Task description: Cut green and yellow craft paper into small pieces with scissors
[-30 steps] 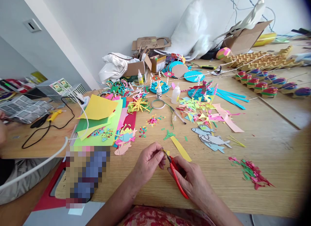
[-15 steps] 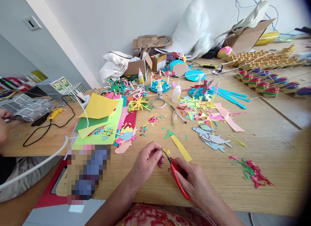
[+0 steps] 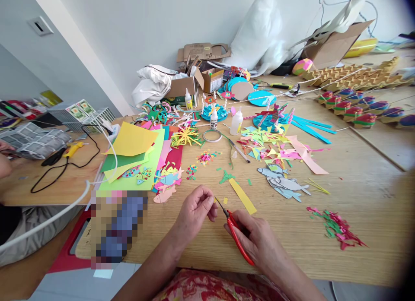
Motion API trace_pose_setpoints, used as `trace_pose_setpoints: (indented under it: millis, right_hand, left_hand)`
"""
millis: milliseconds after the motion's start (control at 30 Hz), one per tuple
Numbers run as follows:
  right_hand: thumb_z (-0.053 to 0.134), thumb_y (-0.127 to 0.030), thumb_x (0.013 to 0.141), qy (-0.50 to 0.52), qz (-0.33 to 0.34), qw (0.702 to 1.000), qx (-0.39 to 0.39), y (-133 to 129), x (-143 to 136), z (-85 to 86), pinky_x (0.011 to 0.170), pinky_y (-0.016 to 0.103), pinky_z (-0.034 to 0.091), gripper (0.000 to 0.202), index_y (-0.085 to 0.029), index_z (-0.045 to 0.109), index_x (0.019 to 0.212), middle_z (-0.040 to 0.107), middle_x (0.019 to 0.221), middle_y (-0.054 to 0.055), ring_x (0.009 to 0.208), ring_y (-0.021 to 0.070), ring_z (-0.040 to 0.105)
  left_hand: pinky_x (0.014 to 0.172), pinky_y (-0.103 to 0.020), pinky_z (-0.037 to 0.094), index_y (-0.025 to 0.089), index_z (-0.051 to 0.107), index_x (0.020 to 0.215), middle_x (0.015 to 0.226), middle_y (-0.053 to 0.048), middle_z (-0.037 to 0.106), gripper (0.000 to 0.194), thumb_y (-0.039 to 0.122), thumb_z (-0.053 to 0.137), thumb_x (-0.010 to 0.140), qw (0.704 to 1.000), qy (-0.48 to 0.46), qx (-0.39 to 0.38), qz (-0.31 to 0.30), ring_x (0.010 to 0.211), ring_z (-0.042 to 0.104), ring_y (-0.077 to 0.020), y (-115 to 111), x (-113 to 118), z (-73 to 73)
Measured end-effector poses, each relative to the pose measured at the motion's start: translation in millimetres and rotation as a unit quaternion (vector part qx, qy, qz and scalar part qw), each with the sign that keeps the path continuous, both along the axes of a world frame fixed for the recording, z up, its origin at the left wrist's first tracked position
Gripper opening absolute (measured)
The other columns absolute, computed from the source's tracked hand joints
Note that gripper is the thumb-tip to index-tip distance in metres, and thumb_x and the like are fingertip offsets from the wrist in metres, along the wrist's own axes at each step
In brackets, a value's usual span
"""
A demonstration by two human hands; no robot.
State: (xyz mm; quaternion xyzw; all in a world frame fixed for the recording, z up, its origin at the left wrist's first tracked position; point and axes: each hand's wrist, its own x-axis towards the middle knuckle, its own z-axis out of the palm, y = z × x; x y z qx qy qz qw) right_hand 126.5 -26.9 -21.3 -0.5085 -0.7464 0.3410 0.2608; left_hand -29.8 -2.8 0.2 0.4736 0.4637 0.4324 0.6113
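My right hand [image 3: 251, 234] is closed round the red handles of the scissors [image 3: 234, 232], whose dark blades point up and left. The blade tips reach the fingertips of my left hand [image 3: 198, 208]. Thumb and forefinger of that hand are pinched on a tiny piece of yellow paper [image 3: 214, 200], mostly hidden by the fingers. Just beyond the blades lies a small yellow paper square [image 3: 225, 201] on the table. A yellow paper strip [image 3: 242, 196] is right of it, its far end by some green paper scraps [image 3: 228, 176].
Grey-blue paper fish [image 3: 285, 184] and red and green shreds [image 3: 337, 227] lie to the right. Coloured sheets [image 3: 129, 139] with paper fish are stacked at left. Glue bottles [image 3: 236, 123], a tape ring [image 3: 212, 135] and paper scraps [image 3: 269, 141] stand or lie farther back. Another person sits far left.
The view has shifted slightly. Both hands stay almost in place, the scissor tips still at my left fingertips. No item on the table has visibly moved.
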Motion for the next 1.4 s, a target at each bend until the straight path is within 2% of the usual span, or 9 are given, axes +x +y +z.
trace_pose_setpoints:
  millis: [233,400,567,800,900,1000,1200,1300,1400]
  right_hand:
    - [0.04,-0.033,0.083,0.023,0.052,0.995,-0.087,-0.6,0.4,3.8,0.046,0.02,0.029,0.026,-0.019,0.043,0.061,0.042,0.053,-0.005,0.049,0.0092,0.037]
    - [0.041,-0.038,0.081,0.159,0.068,0.962,-0.211,3.2,-4.2,1.5,0.043,0.019,0.032,0.025,-0.02,0.041,0.065,0.038,0.053,-0.006,0.046,0.0085,0.038]
    - [0.056,-0.03,0.072,0.184,-0.032,0.98,-0.074,21.9,-13.3,5.3,0.056,0.024,0.041,0.015,-0.02,0.046,0.078,0.052,0.07,-0.001,0.06,0.0124,0.048]
    - [0.051,-0.016,0.07,0.075,-0.013,0.997,0.021,34.9,-24.6,19.5,0.052,0.023,0.037,0.006,-0.019,0.046,0.072,0.051,0.062,-0.001,0.054,0.012,0.045]
    - [0.05,-0.018,0.072,0.063,-0.01,0.998,0.015,34.5,-25.3,22.0,0.05,0.023,0.035,0.007,-0.02,0.044,0.068,0.047,0.058,-0.004,0.052,0.0114,0.042]
    - [0.051,-0.019,0.071,0.136,-0.018,0.99,-0.025,34.4,-23.8,20.8,0.051,0.022,0.036,0.008,-0.02,0.043,0.07,0.048,0.061,-0.004,0.054,0.0112,0.044]
    - [0.059,-0.025,0.068,0.335,-0.068,0.93,-0.132,35.5,-23.2,15.7,0.046,0.02,0.036,0.018,-0.02,0.043,0.076,0.049,0.067,-0.004,0.052,0.0088,0.042]
    - [0.061,-0.026,0.067,0.361,-0.075,0.92,-0.137,35.6,-26.0,14.1,0.046,0.02,0.035,0.02,-0.02,0.043,0.074,0.048,0.067,-0.004,0.052,0.0085,0.042]
    - [0.059,-0.027,0.069,0.343,-0.078,0.929,-0.115,34.0,-26.2,12.4,0.047,0.02,0.035,0.019,-0.02,0.043,0.074,0.048,0.068,-0.003,0.054,0.0092,0.043]
  left_hand:
    - [0.045,-0.019,0.041,0.016,0.046,0.071,0.058,0.003,0.054,0.014,0.028,0.053,0.073,0.999,0.018,-0.011,0.03,0.049,0.051,-0.0081,2.7,-11.9,-0.1]
    - [0.048,-0.02,0.042,0.015,0.049,0.072,0.057,0.003,0.054,0.013,0.026,0.056,0.07,0.998,0.038,-0.025,0.053,0.051,0.051,-0.008,2.3,-24.5,-1.3]
    - [0.048,-0.02,0.041,0.016,0.05,0.072,0.054,0.004,0.051,0.01,0.024,0.055,0.068,0.998,0.054,-0.035,-0.003,0.049,0.049,-0.0079,0.9,-21.3,-8.5]
    - [0.046,-0.019,0.037,0.016,0.052,0.07,0.056,0.004,0.048,0.003,0.018,0.05,0.07,0.993,0.104,0.0,-0.046,0.049,0.047,-0.0073,0.5,-15.0,-11.6]
    - [0.047,-0.019,0.037,0.015,0.052,0.069,0.057,0.004,0.048,0.004,0.015,0.049,0.07,0.99,0.132,0.005,-0.053,0.049,0.047,-0.0073,0.7,-14.6,-10.1]
    - [0.047,-0.019,0.038,0.015,0.05,0.071,0.058,0.004,0.048,0.003,0.018,0.048,0.073,0.994,0.096,-0.003,-0.058,0.049,0.048,-0.0074,1.0,-15.5,-8.0]
    - [0.05,-0.021,0.04,0.015,0.047,0.081,0.066,0.001,0.051,0.013,0.028,0.044,0.079,0.998,0.005,-0.007,-0.057,0.055,0.049,-0.0089,0.2,-14.6,-5.1]
    - [0.05,-0.02,0.039,0.015,0.048,0.075,0.062,0.001,0.048,0.017,0.031,0.045,0.08,0.997,0.026,0.025,-0.067,0.054,0.046,-0.0079,0.9,-10.9,-8.1]
    - [0.049,-0.019,0.037,0.015,0.047,0.069,0.056,0.003,0.045,0.019,0.03,0.045,0.081,0.996,0.054,0.059,-0.049,0.051,0.043,-0.0069,2.5,-8.5,-10.5]
